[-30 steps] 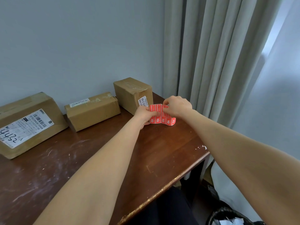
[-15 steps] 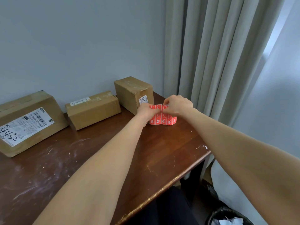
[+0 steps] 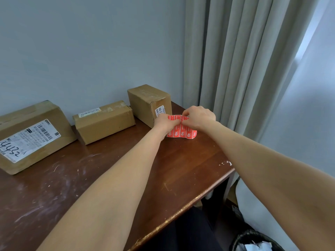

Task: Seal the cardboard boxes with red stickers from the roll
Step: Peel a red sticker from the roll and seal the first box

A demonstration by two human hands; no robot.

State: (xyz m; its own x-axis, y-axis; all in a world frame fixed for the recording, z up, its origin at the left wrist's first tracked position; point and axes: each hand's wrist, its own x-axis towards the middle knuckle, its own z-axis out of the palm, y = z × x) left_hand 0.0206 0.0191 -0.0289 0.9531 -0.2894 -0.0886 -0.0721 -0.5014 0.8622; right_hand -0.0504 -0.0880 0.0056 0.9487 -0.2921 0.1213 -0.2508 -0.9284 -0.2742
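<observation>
Three cardboard boxes stand along the wall on a brown table (image 3: 112, 178): a large one (image 3: 32, 134) with a white shipping label at the left, a long low one (image 3: 104, 121) in the middle, and a taller one (image 3: 148, 104) at the right. Just in front of the tall box I hold a strip of red stickers (image 3: 181, 130) with both hands. My left hand (image 3: 165, 124) grips its left edge. My right hand (image 3: 198, 116) pinches its top edge near the middle. The strip's lower end curls near the tabletop.
Grey curtains (image 3: 235, 60) hang at the right behind the table's corner. A black waste bin (image 3: 253, 241) with crumpled paper stands on the floor at the lower right. The table's front edge runs diagonally toward the right corner.
The sticker strip has flattened from a hanging curl into a more level sheet between my hands. Both hands stay in nearly the same place.
</observation>
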